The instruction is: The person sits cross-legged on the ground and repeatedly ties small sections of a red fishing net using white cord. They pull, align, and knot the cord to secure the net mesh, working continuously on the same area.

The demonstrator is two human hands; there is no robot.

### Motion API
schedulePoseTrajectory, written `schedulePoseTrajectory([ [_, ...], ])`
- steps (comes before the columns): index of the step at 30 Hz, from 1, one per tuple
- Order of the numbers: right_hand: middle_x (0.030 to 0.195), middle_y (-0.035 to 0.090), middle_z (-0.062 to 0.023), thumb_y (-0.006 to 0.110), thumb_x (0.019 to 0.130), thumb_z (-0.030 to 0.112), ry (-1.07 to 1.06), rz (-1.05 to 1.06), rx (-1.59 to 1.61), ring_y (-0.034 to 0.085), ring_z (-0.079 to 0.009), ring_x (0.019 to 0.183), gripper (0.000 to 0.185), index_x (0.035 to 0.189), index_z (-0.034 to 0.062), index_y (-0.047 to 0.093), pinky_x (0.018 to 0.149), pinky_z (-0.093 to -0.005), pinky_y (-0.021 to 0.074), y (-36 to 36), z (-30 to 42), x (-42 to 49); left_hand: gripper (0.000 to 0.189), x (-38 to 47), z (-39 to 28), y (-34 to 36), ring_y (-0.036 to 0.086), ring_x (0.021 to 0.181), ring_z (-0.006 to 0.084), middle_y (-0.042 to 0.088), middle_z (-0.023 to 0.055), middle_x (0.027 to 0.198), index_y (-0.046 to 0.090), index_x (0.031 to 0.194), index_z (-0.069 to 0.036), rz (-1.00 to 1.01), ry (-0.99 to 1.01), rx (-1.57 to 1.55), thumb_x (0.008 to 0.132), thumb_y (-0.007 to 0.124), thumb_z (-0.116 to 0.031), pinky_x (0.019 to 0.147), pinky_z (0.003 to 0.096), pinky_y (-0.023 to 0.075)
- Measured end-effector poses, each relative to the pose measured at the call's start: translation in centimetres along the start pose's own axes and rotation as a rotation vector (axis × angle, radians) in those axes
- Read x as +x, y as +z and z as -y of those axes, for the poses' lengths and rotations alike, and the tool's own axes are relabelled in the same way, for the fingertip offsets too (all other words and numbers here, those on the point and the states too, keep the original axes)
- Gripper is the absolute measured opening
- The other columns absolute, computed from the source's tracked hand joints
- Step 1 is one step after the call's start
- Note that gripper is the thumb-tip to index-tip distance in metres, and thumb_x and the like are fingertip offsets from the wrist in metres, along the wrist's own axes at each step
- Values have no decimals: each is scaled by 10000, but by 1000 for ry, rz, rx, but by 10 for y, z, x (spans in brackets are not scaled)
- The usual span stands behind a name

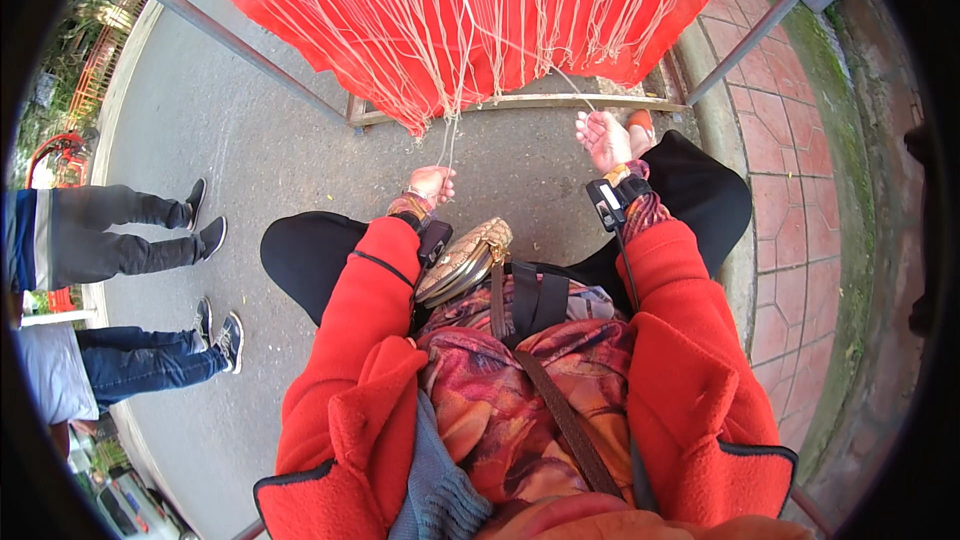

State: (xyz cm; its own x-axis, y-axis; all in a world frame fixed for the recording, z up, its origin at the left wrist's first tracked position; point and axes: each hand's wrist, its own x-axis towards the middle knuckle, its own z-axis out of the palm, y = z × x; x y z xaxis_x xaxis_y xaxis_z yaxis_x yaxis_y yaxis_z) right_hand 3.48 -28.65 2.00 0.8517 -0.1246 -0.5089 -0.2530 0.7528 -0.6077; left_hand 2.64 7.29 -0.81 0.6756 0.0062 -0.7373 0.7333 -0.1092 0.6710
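Observation:
A large red cloth [510,15] hangs ahead of me, with many pale strings [420,37] running down over it and ending in knotted tufts near its lower edge. My left hand [433,184] is closed on thin strands [448,142] that come down from the cloth's lower left part. My right hand [604,139], palm turned up, pinches the end of a single cord [574,88] that slants up leftward across the cloth. The two hands are apart, both just below the cloth's edge. Small black devices are strapped to both wrists.
A metal frame with a bottom bar [517,100] and slanting side poles [225,37] surrounds the cloth. A patterned purse [465,259] hangs at my waist. Two people [127,236] stand on the road at left. A curb [731,142] and red paving [780,202] lie at right.

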Motion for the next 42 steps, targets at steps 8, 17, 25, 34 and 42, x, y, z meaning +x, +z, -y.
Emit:
schedulePoseTrajectory([
  [8, 901, 651, -129, 524, 852, 172, -42, 42, -281, 629, -189, 728, 151, 895, 27, 537, 645, -311, 503, 1, -12, -6, 213, -3, -8, 24, 646, 709, 209, 645, 120, 874, 584, 989, -8, 130, 69, -22, 880, 509, -175, 520, 297, 508],
  [17, 850, 656, -119, 541, 834, 120, -133, 157, -523, 632, -169, 703, 89, 835, 36, 571, 671, -288, 496, 28, -59, 28, 226, 23, -17, 55, 626, 819, 180, 645, 113, 934, 607, 1004, 11, 161, 204, 125, 882, 522, -158, 729, 293, 510],
  [25, 796, 635, -32, 589, 821, 91, -135, 146, -629, 593, -119, 715, 74, 859, 31, 611, 677, -231, 462, 51, -81, 69, 306, 76, -35, 74, 571, 1004, 239, 605, 136, 1047, 564, 1097, -22, 11, 520, 538, 798, 529, -82, 896, 321, 436],
  [34, 720, 616, -14, 609, 820, 155, -83, -89, -773, 554, -81, 605, 114, 834, 42, 608, 520, -223, 429, 22, -107, 99, 256, 135, -29, 32, 626, 745, 279, 641, 134, 831, 604, 973, -24, -449, 536, 427, 731, 523, -43, 693, 347, 502],
  [42, 753, 632, -45, 525, 882, 150, 128, 84, -671, 568, -97, 580, 132, 871, 33, 586, 506, -223, 444, 77, -119, 84, 263, 141, -49, 11, 603, 628, 168, 639, 97, 772, 605, 972, -17, -127, 265, 20, 714, 577, 22, 552, 280, 479],
])
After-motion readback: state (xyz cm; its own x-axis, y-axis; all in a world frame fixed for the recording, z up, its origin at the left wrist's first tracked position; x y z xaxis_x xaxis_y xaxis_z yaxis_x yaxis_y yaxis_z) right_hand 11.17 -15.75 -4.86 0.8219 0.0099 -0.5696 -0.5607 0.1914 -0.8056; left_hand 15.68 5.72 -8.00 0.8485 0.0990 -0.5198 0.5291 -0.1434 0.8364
